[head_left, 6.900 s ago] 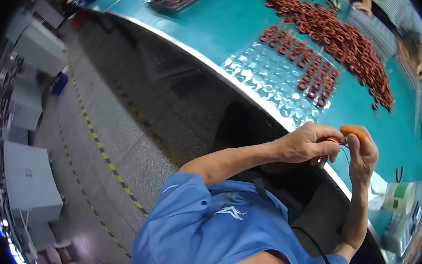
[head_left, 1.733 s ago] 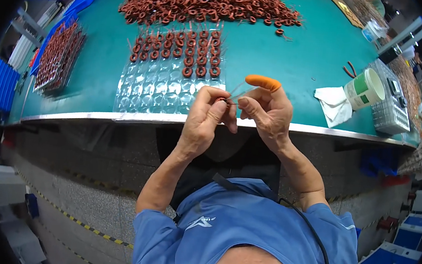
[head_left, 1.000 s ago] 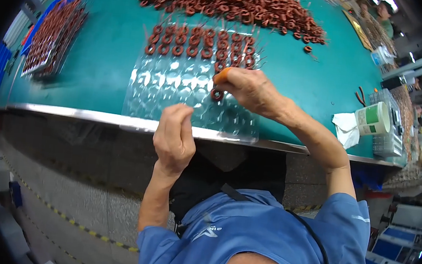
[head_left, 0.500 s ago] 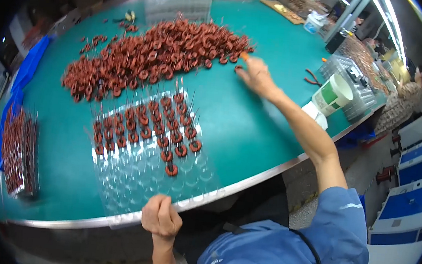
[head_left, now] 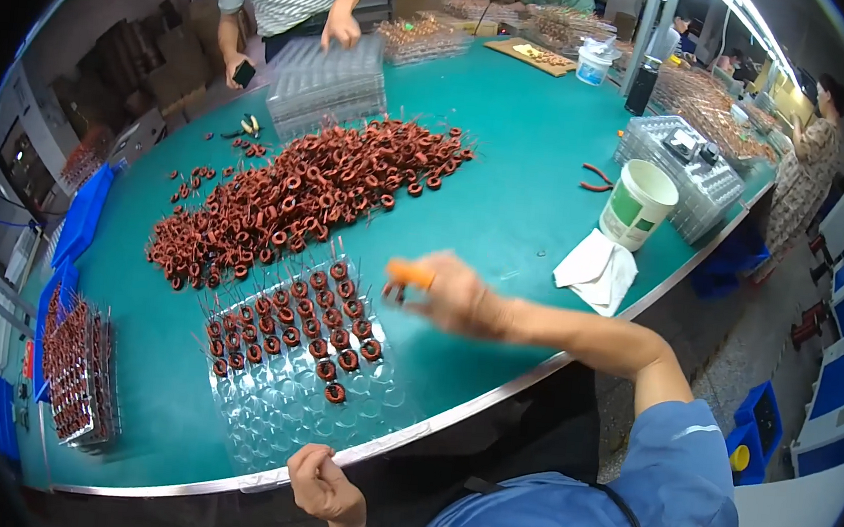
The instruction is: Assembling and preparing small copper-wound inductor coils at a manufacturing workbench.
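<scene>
Right hand (head_left: 454,296), blurred: pinching one red ring coil (head_left: 394,291), over the desk (head_left: 486,219), just right of the clear tray (head_left: 273,421). Left hand (head_left: 327,488): curled near the edge, contents I cannot tell. Risk, I judge: a low, hasty sweep knocking seated coils (head_left: 335,392) (packed close) askew.

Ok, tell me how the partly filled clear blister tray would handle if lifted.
The clear blister tray would probably flex, since its plastic looks thin. Its weight likely sits toward the far side, where the toroidal coils are. Those may spill if tipped, lying uncovered.
</scene>
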A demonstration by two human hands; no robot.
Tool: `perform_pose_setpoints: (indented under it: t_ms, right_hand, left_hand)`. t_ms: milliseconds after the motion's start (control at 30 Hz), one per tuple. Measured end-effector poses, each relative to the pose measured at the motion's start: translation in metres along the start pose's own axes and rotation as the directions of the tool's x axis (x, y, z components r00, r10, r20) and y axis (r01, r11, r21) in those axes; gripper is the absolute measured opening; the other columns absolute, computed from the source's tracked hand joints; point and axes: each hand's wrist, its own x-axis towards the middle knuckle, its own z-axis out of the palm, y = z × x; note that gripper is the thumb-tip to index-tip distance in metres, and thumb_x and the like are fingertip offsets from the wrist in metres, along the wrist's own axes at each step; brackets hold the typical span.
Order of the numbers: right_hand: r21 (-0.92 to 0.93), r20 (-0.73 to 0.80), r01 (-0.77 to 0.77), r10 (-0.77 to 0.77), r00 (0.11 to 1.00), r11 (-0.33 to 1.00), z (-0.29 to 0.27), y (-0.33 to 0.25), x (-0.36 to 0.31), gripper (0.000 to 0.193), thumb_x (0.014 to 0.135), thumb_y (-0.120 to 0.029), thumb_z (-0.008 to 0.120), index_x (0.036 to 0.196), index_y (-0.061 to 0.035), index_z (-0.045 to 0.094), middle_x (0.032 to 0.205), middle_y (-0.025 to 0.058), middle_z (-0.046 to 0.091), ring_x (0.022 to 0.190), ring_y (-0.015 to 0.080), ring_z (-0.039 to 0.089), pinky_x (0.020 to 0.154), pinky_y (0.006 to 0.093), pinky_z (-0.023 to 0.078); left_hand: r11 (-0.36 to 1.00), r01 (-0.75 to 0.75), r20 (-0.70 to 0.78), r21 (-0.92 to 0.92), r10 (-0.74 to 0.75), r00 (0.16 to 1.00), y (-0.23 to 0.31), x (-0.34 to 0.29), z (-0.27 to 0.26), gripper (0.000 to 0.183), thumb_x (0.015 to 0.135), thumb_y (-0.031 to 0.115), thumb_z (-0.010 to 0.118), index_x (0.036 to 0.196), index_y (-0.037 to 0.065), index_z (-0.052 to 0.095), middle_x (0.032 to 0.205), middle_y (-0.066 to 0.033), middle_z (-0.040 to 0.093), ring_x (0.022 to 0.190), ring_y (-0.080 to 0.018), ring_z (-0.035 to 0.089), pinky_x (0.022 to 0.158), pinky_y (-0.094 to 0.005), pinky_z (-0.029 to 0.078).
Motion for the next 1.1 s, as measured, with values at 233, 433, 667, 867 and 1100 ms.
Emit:
perform_pose_setpoints:
  t_ms: [233,433,667,867,1100]
  right_hand:
    - [0.171,-0.014,0.534,-0.54,0.841,0.828,-0.035,-0.114,-0.026,0.043,0.082,-0.016,0.058,0.122,0.0007,0.054,0.12,0.0157,0.057,0.106,0.0275,0.056,0.092,0.0424,0.045]
    - [0.325,0.072,0.292,-0.331,0.941,0.9,-0.072,-0.137,-0.054,0.057,0.077,-0.02,0.069,0.127,-0.0007,0.048,0.129,0.0148,0.047,0.118,0.0301,0.048,0.097,0.0423,0.042]
    - [0.728,0.275,-0.41,0.313,0.909,0.55,-0.1,-0.156,-0.077,0.029,0.089,-0.023,0.066,0.109,-0.0028,0.062,0.089,0.0098,0.065,0.08,0.0176,0.064,0.07,0.0291,0.051]
    - [0.685,0.172,-0.327,0.291,0.941,0.651,-0.091,-0.149,-0.089,0.022,0.088,-0.019,0.066,0.099,-0.0005,0.065,0.084,0.0123,0.064,0.075,0.0225,0.065,0.064,0.0302,0.05]
    - [0.699,0.28,-0.469,0.397,0.874,0.54,-0.085,-0.137,-0.091,0.016,0.087,-0.011,0.067,0.098,0.0006,0.067,0.092,0.0082,0.066,0.082,0.0152,0.063,0.072,0.0265,0.051]
  left_hand:
    - [0.831,0.376,0.359,-0.41,-0.232,0.904,0.049,-0.02,0.026,0.048,0.098,0.042,0.047,0.116,-0.002,0.05,0.101,-0.0093,0.057,0.092,-0.0147,0.056,0.083,-0.0265,0.044]
    - [0.567,0.537,0.51,-0.625,-0.224,0.83,0.097,-0.036,0.025,0.044,0.095,0.039,0.054,0.113,-0.002,0.05,0.089,-0.0093,0.06,0.069,-0.0128,0.057,0.065,-0.0242,0.046]
    - [0.535,0.537,0.579,-0.652,-0.106,0.809,0.109,-0.041,0.022,0.048,0.094,0.039,0.055,0.108,-0.007,0.054,0.074,-0.0152,0.06,0.06,-0.0181,0.056,0.058,-0.0261,0.045]
    - [0.401,0.669,0.663,-0.626,-0.178,0.727,0.116,-0.041,0.029,0.05,0.094,0.039,0.056,0.108,-0.009,0.057,0.076,-0.0134,0.061,0.062,-0.0187,0.059,0.058,-0.0272,0.047]
    - [0.404,0.676,0.635,-0.616,-0.253,0.73,0.112,-0.04,0.041,0.037,0.096,0.025,0.055,0.115,-0.006,0.058,0.08,-0.0073,0.06,0.067,-0.0122,0.056,0.064,-0.0251,0.048]
